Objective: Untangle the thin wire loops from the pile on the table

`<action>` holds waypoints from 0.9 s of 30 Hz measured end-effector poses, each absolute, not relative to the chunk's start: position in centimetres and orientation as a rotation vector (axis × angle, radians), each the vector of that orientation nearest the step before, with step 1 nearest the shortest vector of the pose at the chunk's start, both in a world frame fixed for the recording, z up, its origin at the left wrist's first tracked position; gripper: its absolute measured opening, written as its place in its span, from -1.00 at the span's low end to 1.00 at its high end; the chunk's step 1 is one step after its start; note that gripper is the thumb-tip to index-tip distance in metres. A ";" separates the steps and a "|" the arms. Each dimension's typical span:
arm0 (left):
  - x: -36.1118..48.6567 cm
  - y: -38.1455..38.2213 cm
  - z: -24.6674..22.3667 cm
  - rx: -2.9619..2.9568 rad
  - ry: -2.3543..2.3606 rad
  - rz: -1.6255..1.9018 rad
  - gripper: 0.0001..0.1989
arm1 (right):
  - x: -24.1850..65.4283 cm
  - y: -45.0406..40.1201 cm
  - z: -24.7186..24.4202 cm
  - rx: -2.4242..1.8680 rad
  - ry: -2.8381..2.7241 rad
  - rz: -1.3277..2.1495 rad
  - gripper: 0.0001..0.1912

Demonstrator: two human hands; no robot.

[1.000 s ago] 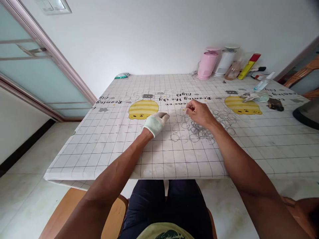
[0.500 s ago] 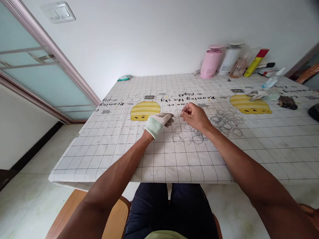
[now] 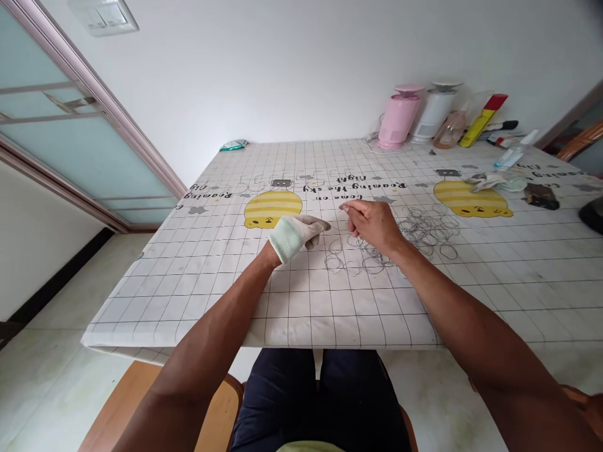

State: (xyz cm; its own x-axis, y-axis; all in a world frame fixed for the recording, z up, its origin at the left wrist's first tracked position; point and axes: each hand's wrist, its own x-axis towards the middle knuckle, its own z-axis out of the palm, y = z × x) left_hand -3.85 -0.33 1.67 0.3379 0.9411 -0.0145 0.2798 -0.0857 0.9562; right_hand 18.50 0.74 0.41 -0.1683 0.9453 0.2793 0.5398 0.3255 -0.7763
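My left hand (image 3: 308,231), in a pale glove with a mint cuff, hovers over the table with its fingers pinched together. Facing it across a small gap is my bare right hand (image 3: 370,221), thumb and forefinger closed in a pinch, the other fingers curled. What either pinch holds is too thin to make out. A loose pile of thin dark wire rings (image 3: 426,231) spreads beside and behind my right wrist. A few separate rings (image 3: 334,262) lie nearer to me, below the gap between my hands.
A checked tablecloth (image 3: 207,276) covers the table. Toward the back right stand a pink cylinder device (image 3: 399,120), a white one (image 3: 428,116), bottles and a yellow-red box (image 3: 483,121). Crumpled gloves (image 3: 502,181) and a dark block (image 3: 541,196) lie at right. A green packet (image 3: 233,145) rests far left.
My hands have drawn slightly apart, the left a little to the left and the right a little to the right. A faint ring seen between them is no longer distinct.
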 end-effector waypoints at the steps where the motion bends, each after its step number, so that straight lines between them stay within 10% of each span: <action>1: -4.0 -0.3 1.7 1.594 1.149 0.815 -0.74 | 18.4 0.7 0.5 -1.334 -1.837 0.703 -0.65; 14: -5.1 0.8 1.5 1.419 1.002 1.032 -0.39 | 17.2 -0.2 0.8 -1.208 -1.698 1.232 -0.58; 27: -4.9 -0.1 1.8 1.510 0.973 1.177 -0.70 | 17.9 0.5 1.1 -1.026 -1.420 2.014 -0.68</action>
